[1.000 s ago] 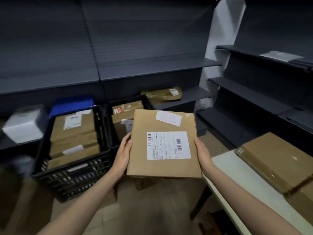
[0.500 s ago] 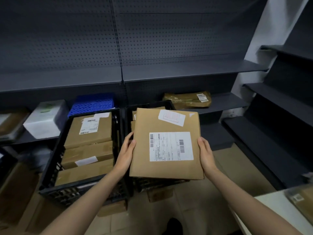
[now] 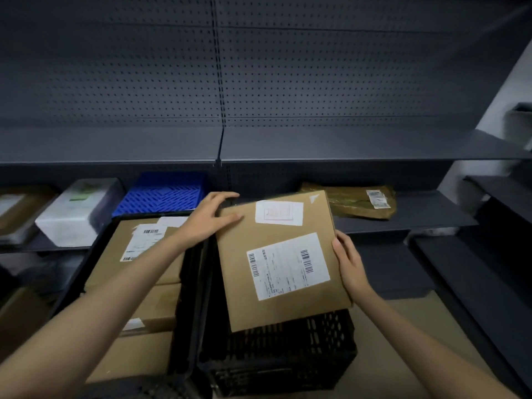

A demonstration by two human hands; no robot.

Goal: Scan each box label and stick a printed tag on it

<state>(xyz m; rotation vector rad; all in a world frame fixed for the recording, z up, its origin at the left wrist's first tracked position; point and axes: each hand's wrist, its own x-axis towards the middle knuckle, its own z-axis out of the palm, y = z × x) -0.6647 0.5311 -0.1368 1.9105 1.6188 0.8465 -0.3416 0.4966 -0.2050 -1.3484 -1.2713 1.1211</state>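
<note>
While half a second ago it was being held level, the flat brown cardboard box (image 3: 280, 260) is now tilting over the right black plastic crate (image 3: 276, 358), both hands — left hand (image 3: 208, 218), right hand (image 3: 349, 262) — gripping its edges, probably stowing it.

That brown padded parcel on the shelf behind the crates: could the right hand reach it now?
Probably not right away. The right hand grips the edge of the cardboard box over the black crate. Nothing blocks the brown padded parcel, which lies open on the shelf.

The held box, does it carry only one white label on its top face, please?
No, the box shows two: a small label near its far edge and a larger barcoded label below.
</note>
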